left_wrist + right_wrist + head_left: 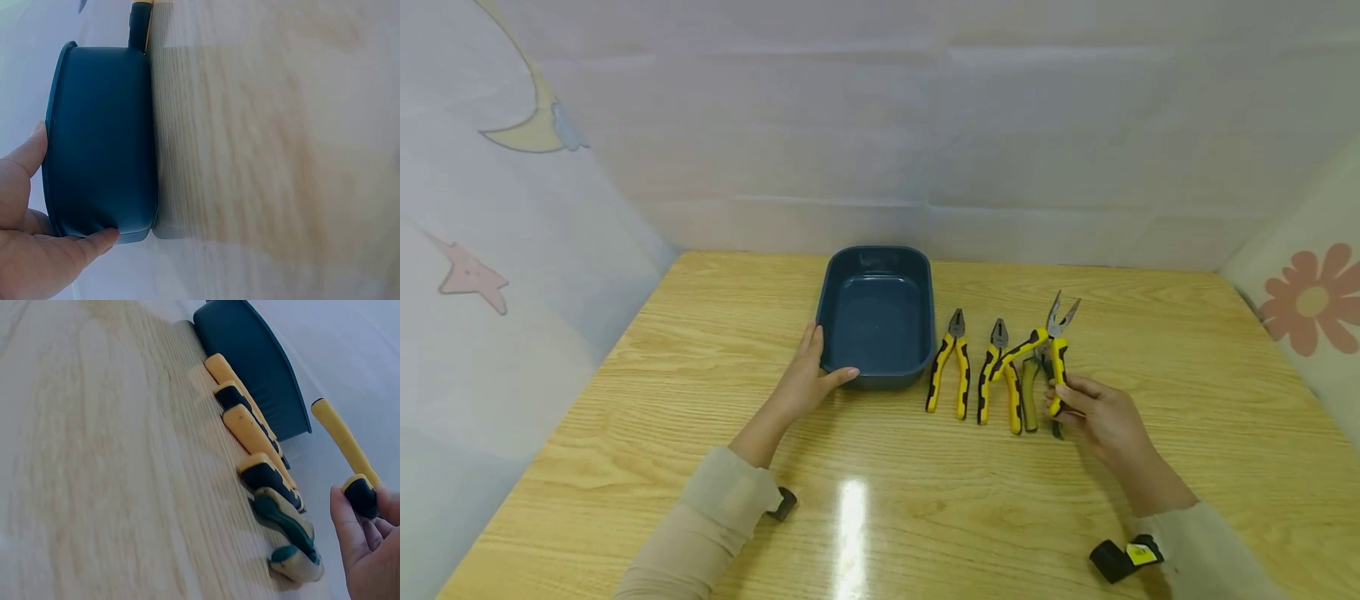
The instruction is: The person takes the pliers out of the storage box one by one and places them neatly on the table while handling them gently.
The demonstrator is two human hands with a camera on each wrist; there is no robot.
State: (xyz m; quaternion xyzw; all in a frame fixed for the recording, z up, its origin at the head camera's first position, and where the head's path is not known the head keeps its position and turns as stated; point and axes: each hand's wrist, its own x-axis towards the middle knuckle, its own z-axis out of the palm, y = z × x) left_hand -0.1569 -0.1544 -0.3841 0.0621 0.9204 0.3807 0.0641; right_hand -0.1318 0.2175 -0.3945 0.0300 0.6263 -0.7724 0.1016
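A dark blue rectangular basin (880, 329) stands on the table. My left hand (799, 379) grips its near left corner, thumb over the rim and fingers along the outer side wall (100, 144). My right hand (1103, 421) pinches one handle of yellow-and-black long-nose pliers (1058, 371), held up off the table with their jaws spread and pointing away. In the right wrist view their other handle (340, 434) sticks out toward the basin. Beneath them lie pliers with green handles (1030, 396), partly hidden by the raised pair and my hand.
Two yellow-and-black combination pliers, one pair (956, 346) beside the basin and another (985, 387) further right, lie with handles toward me. The wooden table (625, 400) meets a pale cloth backdrop (1037, 150) behind the basin.
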